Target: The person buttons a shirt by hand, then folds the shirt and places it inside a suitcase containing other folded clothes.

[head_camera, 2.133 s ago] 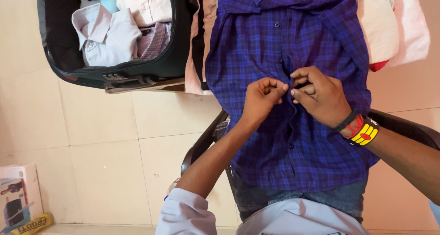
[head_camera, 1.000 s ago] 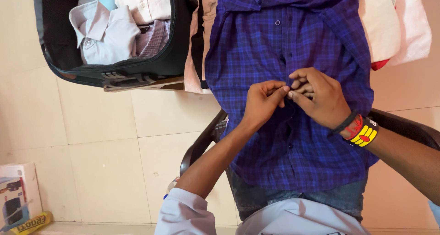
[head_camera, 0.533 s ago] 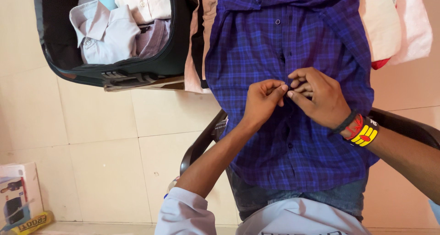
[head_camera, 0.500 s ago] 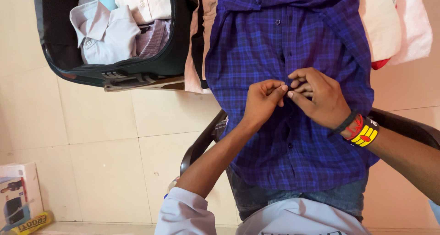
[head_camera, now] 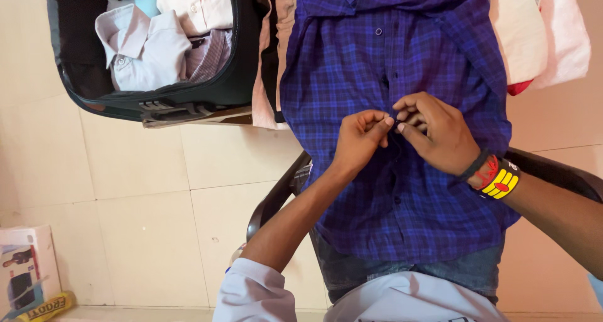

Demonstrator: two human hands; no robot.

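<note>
A blue checked shirt (head_camera: 370, 190) lies spread over my lap and a dark chair, its button strip running down the middle. My left hand (head_camera: 358, 141) pinches the left edge of the strip at mid-shirt. My right hand (head_camera: 440, 134), with red, black and yellow bands at the wrist, grips the opposite edge, fingertips meeting those of the left hand. The button between the fingers is hidden.
An open black suitcase (head_camera: 239, 77) at upper left holds folded pale shirts (head_camera: 147, 49). Pink and cream garments (head_camera: 540, 33) lie at upper right, more cloth (head_camera: 270, 58) beside the suitcase. The black chair arm (head_camera: 276, 199) curves below. A small carton (head_camera: 25, 272) stands on the tiled floor at lower left.
Both hands stay at the same spot on the button strip; only the fingers have shifted slightly. The camera moved a little.
</note>
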